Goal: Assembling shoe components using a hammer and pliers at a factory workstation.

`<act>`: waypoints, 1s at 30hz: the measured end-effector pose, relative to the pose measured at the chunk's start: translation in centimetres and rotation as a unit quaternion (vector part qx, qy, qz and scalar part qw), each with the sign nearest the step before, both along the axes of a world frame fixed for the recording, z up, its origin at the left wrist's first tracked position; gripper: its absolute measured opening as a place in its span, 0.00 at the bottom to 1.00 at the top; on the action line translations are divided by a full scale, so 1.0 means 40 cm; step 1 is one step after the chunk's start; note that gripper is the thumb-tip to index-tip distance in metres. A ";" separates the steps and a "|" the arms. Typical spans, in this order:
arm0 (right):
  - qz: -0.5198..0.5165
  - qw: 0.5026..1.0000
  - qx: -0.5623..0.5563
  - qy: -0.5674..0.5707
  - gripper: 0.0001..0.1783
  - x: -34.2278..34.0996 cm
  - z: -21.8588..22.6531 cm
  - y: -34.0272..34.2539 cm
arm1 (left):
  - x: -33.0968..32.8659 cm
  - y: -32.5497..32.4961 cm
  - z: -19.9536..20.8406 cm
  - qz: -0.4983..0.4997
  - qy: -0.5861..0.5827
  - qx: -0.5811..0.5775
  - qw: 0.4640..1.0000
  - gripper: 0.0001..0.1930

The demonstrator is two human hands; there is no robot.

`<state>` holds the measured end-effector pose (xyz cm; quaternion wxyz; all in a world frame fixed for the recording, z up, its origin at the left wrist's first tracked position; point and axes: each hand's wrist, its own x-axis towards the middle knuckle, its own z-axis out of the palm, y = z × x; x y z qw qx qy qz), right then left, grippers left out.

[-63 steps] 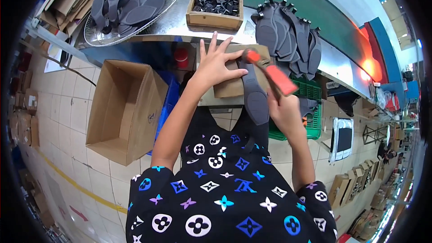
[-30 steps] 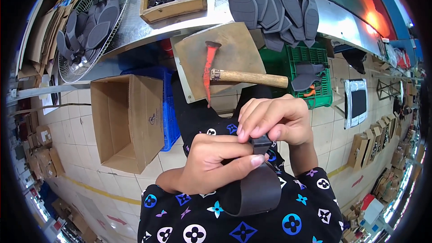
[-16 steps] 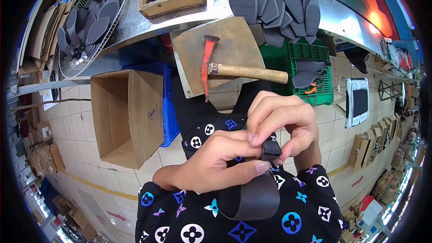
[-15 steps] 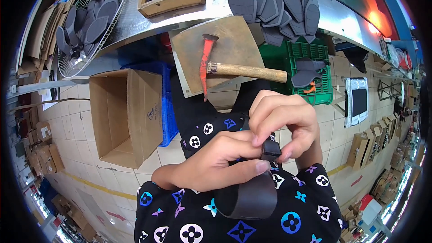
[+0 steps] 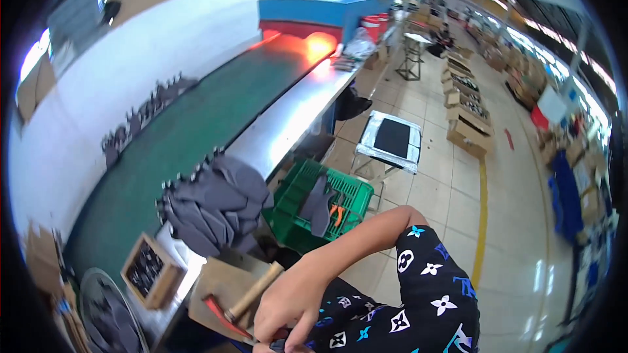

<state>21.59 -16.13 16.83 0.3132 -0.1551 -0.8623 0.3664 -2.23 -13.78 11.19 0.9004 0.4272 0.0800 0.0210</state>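
Observation:
At the lower edge, my right hand (image 5: pixel 288 304) has its fingers closed on a small black block (image 5: pixel 279 344), most of which is cut off by the picture's edge. A bit of my left hand (image 5: pixel 261 348) shows beside it, its fingers largely out of view. Close to my right hand lies a hammer (image 5: pixel 258 291) with a red head and wooden handle. It rests on a brown board (image 5: pixel 212 283).
Grey soles (image 5: pixel 219 199) pile up at the metal bench's edge, near a wooden box (image 5: pixel 160 281) of small black parts. A wire basket (image 5: pixel 108 317) stands lower left. Beyond my right arm are a green crate (image 5: pixel 294 225) holding orange-handled pliers and a stool (image 5: pixel 392 138).
The view has swung right and up, bringing the green conveyor and aisle in. My hands now sit at the lower edge, and the dark curved band below them has left the picture.

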 end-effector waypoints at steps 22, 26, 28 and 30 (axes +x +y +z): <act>-0.071 0.996 0.041 -0.019 0.18 0.030 0.011 -0.141 | 0.240 -0.037 0.076 -0.023 -0.076 0.120 0.990 0.22; -0.212 0.975 -0.058 0.023 0.22 0.055 0.040 -0.153 | 0.066 -0.096 0.109 0.152 -0.006 0.123 0.981 0.23; -0.231 0.971 -0.009 0.066 0.22 0.077 0.023 -0.178 | 0.109 -0.068 0.144 0.048 -0.017 0.143 0.988 0.20; -0.208 0.970 -0.011 0.123 0.17 0.060 0.011 -0.163 | 0.101 -0.072 0.157 0.063 -0.022 0.180 0.981 0.18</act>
